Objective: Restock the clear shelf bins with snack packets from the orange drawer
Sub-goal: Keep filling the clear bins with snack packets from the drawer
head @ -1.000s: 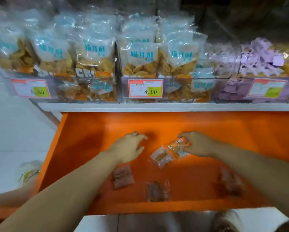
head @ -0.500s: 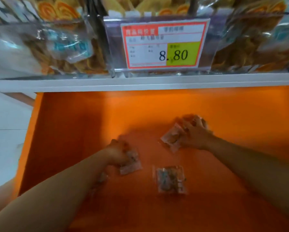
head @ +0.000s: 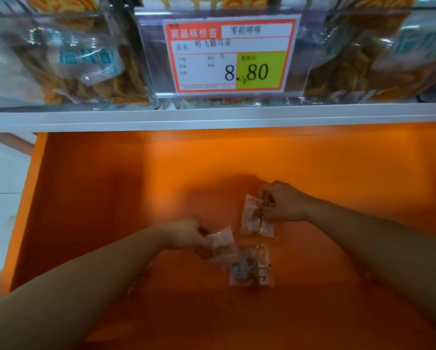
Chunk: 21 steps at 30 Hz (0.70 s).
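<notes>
Two just got grabbed: left hand [head: 186, 234] grip pinches one packet [head: 222, 239], right hand [head: 285, 203] pinches another packet [head: 256, 218], loose packet [head: 249, 266] waits in orange drawer [head: 111, 185].

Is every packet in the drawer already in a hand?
No, one loose packet lies on the orange drawer floor while the left hand and right hand each grip another.
</notes>
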Tool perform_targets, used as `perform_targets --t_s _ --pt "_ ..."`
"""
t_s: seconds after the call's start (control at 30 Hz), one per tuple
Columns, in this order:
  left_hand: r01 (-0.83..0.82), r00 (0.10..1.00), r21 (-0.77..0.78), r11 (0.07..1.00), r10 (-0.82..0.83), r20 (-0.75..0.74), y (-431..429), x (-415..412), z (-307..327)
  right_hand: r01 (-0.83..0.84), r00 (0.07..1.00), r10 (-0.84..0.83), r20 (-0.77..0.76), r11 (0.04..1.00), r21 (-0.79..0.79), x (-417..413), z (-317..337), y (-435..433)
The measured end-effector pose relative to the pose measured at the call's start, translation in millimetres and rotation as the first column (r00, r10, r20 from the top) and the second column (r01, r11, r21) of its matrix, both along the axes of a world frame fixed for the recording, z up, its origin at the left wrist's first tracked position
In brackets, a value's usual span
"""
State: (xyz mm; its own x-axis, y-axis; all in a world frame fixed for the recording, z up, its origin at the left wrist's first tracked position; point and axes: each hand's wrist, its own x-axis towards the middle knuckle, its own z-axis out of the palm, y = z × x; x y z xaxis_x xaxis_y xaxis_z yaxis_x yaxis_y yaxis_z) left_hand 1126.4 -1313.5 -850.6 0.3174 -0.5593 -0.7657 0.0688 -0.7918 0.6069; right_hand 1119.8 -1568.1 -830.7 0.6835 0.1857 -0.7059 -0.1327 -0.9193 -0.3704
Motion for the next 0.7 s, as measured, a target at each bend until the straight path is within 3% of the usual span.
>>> perform_targets --t_s 0.07,0.13,0.27,0.43,0.57,0.7 --pt "0.171 0.985 -0.036 0.985 -0.17 0.028 -13 -19 -4 -0.025 0.997 0.024 -0.068 1.0 -0.014 -3 3 0" --pt "0.231 0.969 -0.074 0.97 -0.223 0.105 -25 -34 -14 -0.05 0.995 0.047 -0.086 0.998 -0.036 -7 2 1" --pt "0.107 0.987 -0.058 0.993 -0.099 0.13 -40 -43 -24 -0.109 0.987 0.097 -0.129 0.99 -0.091 -13 -2 4" --pt "-0.014 0.999 -0.055 0.998 0.017 0.051 -48 -46 -28 -0.14 0.982 0.125 -0.14 0.984 -0.11 -15 -8 3" --pt "-0.066 0.998 -0.019 0.998 0.066 0.002 -48 -40 -23 -0.075 0.995 0.072 -0.072 0.996 -0.039 -14 -5 0" --pt "-0.035 0.996 -0.006 0.999 0.035 0.081 -41 -14 10 -0.041 0.999 0.04 0.029 0.999 0.028 -7 17 3"
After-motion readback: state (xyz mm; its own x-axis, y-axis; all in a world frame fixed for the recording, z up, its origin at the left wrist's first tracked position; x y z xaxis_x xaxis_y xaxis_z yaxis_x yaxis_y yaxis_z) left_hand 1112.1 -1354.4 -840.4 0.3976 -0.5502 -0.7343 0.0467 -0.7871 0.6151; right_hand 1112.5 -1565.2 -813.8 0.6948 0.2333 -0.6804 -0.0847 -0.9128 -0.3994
